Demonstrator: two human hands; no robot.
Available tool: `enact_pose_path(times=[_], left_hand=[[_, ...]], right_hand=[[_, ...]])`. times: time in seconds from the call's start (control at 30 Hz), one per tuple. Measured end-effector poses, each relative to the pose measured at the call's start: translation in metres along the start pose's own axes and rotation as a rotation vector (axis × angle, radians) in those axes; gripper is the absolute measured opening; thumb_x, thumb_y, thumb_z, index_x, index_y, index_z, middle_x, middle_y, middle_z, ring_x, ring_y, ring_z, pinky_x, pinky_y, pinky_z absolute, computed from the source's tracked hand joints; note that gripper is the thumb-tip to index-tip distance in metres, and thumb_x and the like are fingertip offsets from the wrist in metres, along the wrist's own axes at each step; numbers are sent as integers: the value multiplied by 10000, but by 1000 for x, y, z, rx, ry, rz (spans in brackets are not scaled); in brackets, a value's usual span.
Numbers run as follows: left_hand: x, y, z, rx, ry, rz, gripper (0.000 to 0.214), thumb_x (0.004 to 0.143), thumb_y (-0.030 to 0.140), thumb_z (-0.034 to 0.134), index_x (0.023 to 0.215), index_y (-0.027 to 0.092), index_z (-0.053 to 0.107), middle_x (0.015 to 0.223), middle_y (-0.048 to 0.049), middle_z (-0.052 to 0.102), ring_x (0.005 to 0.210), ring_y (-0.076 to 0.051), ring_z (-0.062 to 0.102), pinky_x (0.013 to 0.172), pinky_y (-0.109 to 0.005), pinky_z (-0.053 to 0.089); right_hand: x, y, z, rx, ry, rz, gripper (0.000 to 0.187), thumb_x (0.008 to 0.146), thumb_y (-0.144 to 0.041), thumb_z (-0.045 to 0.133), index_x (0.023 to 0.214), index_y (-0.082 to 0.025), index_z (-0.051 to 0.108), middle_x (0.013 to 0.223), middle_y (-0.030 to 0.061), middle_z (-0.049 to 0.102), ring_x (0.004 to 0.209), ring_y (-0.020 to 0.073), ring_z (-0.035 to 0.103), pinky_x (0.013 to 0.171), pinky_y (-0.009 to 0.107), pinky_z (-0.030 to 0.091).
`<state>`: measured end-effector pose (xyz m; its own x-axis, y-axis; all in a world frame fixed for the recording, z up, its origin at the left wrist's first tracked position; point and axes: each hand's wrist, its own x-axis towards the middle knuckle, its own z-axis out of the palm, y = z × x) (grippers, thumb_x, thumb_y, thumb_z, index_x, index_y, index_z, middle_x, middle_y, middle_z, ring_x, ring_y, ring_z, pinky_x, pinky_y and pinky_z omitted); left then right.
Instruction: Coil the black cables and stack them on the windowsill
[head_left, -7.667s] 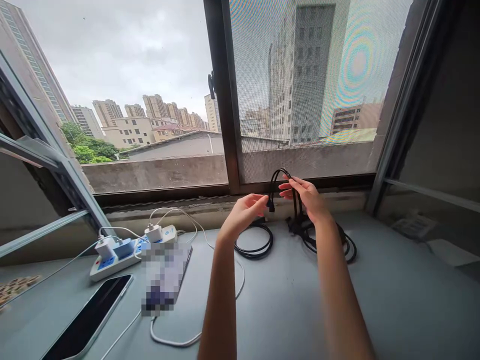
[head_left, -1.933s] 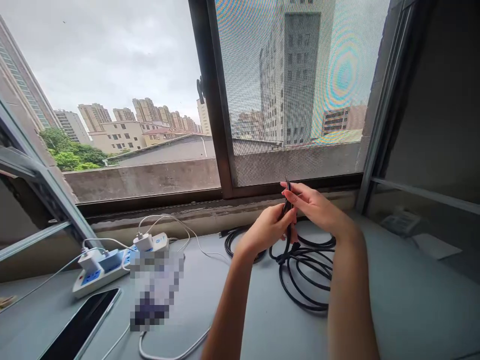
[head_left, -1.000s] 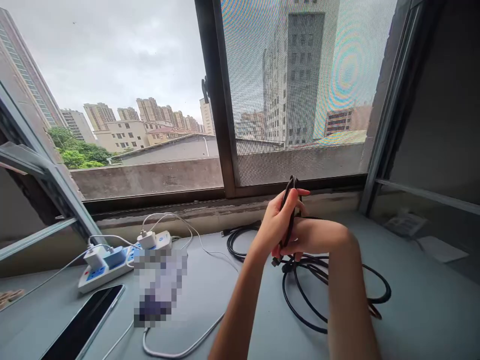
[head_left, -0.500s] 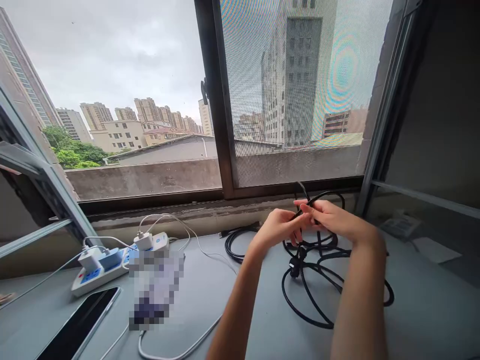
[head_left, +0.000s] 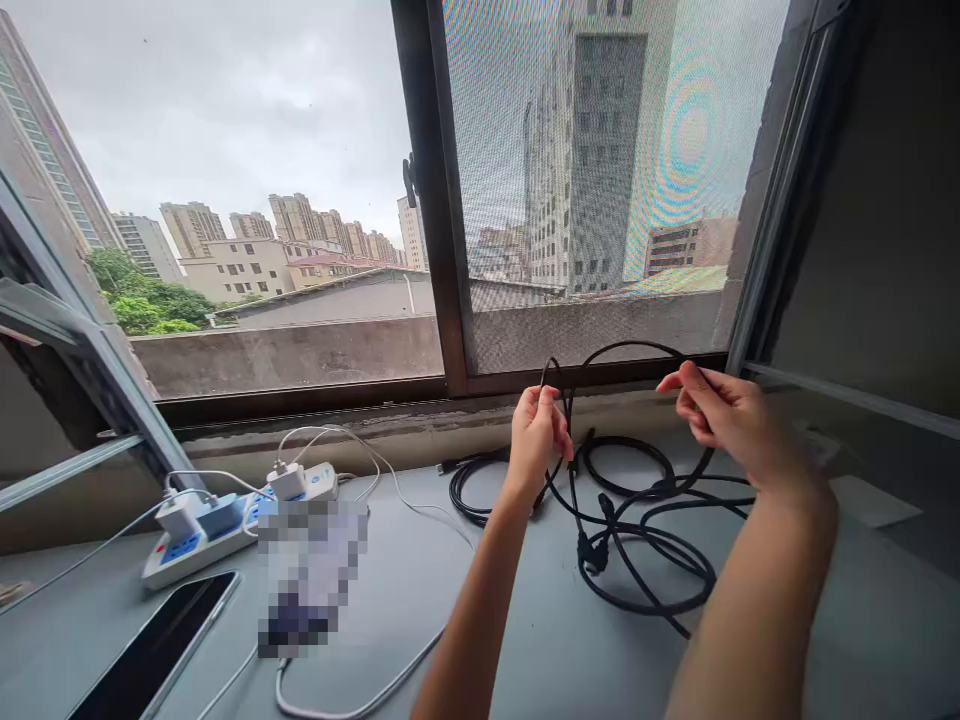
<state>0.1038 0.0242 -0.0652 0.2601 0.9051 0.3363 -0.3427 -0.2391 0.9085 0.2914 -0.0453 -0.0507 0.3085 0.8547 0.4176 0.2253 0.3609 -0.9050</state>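
Note:
A long black cable arches between my two raised hands. My left hand is closed around one stretch of it, thumb pressed on the fingers. Further right, my right hand pinches the same cable between thumb and fingers, with the index finger pointing left. Below them, more loose black cable loops spread over the grey desk. A black plug lies among these loops. Where some strands cross, I cannot tell which cable they belong to.
Behind my left wrist lies another coiled black cable. To the left are a white power strip with chargers, a phone, a blurred-out object and white cords. A window rises behind the grey desk.
My hands were close together on the cable and are now apart. The right hand moved right, drawing out an arch of cable; the left shifted slightly. Some loops and the plug shifted on the desk.

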Motion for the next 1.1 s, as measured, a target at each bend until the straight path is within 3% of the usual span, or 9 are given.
enact_pose_path(times=[0.2,0.47,0.53,0.63,0.77,0.83,0.9,1.0,1.1], left_hand=[[-3,3,2,48,-152,-99,438,788,592,540,632,198,427,410,85,396,292,-70,386,332,-197,320],[-7,0,-2,394,-198,-207,514,839,469,519,426,183,410,313,26,409,291,-96,475,394,-200,282],[-7,1,-3,444,-172,-222,476,858,395,481,440,167,469,333,11,445,299,-97,494,384,-193,271],[-6,4,-4,453,-158,-239,372,859,315,446,552,145,570,356,20,463,307,-106,513,366,-185,274],[-5,6,-4,456,-120,-248,205,869,276,451,946,140,585,388,69,480,288,-124,507,323,-181,254],[-5,7,-2,464,-131,-233,224,895,297,445,1038,145,527,405,74,496,286,-125,503,314,-180,257],[-5,9,0,460,-160,-211,217,910,324,449,1030,153,510,416,72,502,296,-118,503,319,-177,275],[-8,12,4,448,-193,-188,162,912,324,462,951,173,506,419,71,501,303,-106,494,326,-172,279],[-11,14,6,464,-217,-188,147,902,326,470,842,194,486,419,66,509,308,-102,485,335,-176,282]], right_hand=[[8,6,-5,-16,412,-212,520,820,-638,507,774,-153,689,576,-23,379,475,80,318,411,245,228],[18,13,-3,52,722,-489,463,887,-534,449,787,-140,670,634,14,523,467,77,361,448,270,238],[20,17,-5,89,692,-464,461,882,-534,458,818,-133,677,646,13,520,459,72,346,447,273,225],[26,32,-11,19,562,-309,490,858,-562,474,913,-130,699,658,11,529,468,75,363,460,267,250],[36,63,-22,-241,517,-25,500,825,-568,454,979,-163,703,702,37,606,508,114,478,516,270,369],[38,78,-26,-323,521,112,472,774,-531,500,995,-158,687,754,78,646,594,182,577,564,314,438],[38,85,-28,-377,563,195,495,684,-492,601,1022,-135,663,851,159,661,794,312,633,673,422,485],[31,78,-27,-504,675,189,633,611,-428,691,1150,-110,601,1090,279,592,1134,481,495,874,605,411],[22,57,-25,-601,726,54,596,666,-402,656,1202,-150,592,1167,236,575,1198,448,465,952,604,377]])
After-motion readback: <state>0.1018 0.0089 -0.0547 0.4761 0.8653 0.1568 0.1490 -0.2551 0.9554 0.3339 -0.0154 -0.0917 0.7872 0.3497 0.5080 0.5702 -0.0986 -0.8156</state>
